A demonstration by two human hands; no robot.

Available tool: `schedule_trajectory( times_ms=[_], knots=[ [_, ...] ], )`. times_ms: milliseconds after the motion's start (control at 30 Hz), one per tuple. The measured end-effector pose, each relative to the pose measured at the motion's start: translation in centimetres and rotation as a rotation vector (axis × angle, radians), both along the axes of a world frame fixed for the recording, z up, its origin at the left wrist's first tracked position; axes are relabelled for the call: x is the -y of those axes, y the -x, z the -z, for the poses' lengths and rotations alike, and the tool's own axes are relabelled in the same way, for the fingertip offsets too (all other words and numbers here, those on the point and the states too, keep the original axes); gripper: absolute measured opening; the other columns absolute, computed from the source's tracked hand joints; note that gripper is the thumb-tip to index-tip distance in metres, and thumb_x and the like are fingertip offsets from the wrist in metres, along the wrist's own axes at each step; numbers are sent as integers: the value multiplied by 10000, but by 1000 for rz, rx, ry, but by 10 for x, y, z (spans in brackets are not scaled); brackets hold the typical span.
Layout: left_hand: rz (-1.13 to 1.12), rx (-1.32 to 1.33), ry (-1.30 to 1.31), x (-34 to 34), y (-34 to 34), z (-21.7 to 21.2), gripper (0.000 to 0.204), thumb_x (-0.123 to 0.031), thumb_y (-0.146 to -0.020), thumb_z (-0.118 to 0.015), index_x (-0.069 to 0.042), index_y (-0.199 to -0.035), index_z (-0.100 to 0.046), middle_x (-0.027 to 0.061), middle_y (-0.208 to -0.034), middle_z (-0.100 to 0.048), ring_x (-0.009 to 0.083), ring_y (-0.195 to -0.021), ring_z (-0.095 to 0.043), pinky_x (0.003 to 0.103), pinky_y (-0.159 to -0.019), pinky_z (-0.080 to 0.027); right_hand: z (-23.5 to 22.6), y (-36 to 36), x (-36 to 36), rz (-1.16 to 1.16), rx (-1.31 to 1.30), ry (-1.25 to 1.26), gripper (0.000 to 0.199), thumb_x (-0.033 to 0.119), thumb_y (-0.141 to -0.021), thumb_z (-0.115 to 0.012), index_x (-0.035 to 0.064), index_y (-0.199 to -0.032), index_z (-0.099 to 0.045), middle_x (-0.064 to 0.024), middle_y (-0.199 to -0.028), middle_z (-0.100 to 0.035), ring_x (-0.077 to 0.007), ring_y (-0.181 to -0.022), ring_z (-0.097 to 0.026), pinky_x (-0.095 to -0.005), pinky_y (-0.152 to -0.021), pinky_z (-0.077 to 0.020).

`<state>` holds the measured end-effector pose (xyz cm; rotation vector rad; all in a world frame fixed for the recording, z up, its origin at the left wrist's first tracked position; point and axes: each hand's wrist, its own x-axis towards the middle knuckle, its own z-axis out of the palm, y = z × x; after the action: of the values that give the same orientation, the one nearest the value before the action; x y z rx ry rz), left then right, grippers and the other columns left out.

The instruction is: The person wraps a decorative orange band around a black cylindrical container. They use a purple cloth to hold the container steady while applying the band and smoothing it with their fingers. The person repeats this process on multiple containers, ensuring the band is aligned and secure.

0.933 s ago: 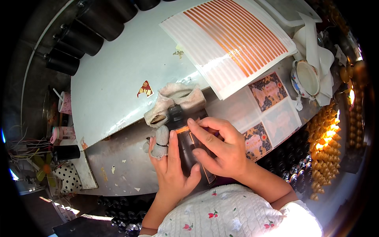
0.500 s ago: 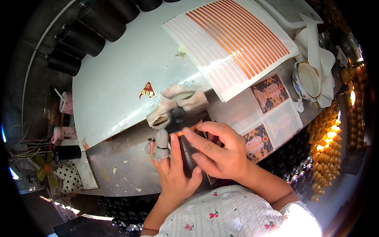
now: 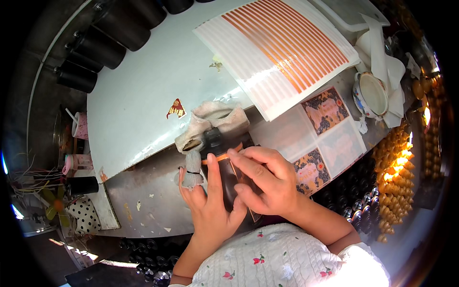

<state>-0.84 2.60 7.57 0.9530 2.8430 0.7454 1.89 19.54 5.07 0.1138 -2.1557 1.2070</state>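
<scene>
Dark bottle (image 3: pixel 229 177) lying on its side near the front edge of the grey surface (image 3: pixel 143 191), neck toward a crumpled pale cloth (image 3: pixel 213 122), thin orange band round the shoulder. Left hand (image 3: pixel 208 205) cupped under and around the bottle from the left, thumb along its side, index finger wrapped in a small piece of white cloth; grasping the bottle. Right hand (image 3: pixel 265 184) laid on top of the bottle, fingers bent and pressing on the dark body just below the orange band; not clenched, holding the bottle down. Behind the cloth, a large white board (image 3: pixel 143 95) with a small red and gold sticker (image 3: pixel 176 109) on it. Further back and to the right, a sheet with orange stripes (image 3: pixel 282 48), partly over the board. Right of the hands, a sheet of patterned decals (image 3: pixel 327 129) flat on the surface. Beyond, a white enamel bowl (image 3: pixel 370 93) beside white paper. Row of black cylinders (image 3: pixel 100 48) along the far left edge. Golden caps (image 3: pixel 394 182) in rows at the right.
</scene>
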Motion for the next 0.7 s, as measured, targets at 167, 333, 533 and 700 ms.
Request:
schedule_trajectory(
  times_ms=[167, 333, 533, 700],
  knots=[
    [5, -16, 14, -2, 1, -3, 769, -259, -811, -690, -68, -1510, -435, 259, -1268, -390, 525, -1244, -320, 665, -1105, -213, -3, 0, 0, 10, 49, 74, 670, 107, -732, -752, 58, -1379, -583, -143, -1172, -619, -297, -924, -661, -371, -754, -574],
    [61, -80, -11, -4, 6, -2, 748, -251, -808, -698, -82, -1497, -461, 255, -1242, -395, 523, -1216, -328, 659, -1112, -201, 0, -1, 0, -5, 83, 113, 674, 112, -744, -752, 54, -1391, -571, -153, -1180, -612, -308, -942, -665, -365, -766, -572],
    [-42, 89, -153, -3, 1, 5, 787, -281, -804, -700, -75, -1513, -427, 231, -1192, -441, 422, -1067, -386, 645, -1131, -162, 2, -4, 0, -30, 102, 130, 586, 66, -778, -745, 52, -1349, -618, -127, -1169, -593, -239, -907, -671, -330, -758, -571],
    [38, 17, -56, 0, 6, 5, 777, -284, -804, -702, -77, -1505, -441, 246, -1205, -432, 467, -1155, -370, 640, -1121, -175, 1, -2, 1, -27, 93, 145, 557, 48, -783, -741, 58, -1330, -639, -109, -1166, -589, -214, -861, -669, -315, -736, -573]
  ],
)
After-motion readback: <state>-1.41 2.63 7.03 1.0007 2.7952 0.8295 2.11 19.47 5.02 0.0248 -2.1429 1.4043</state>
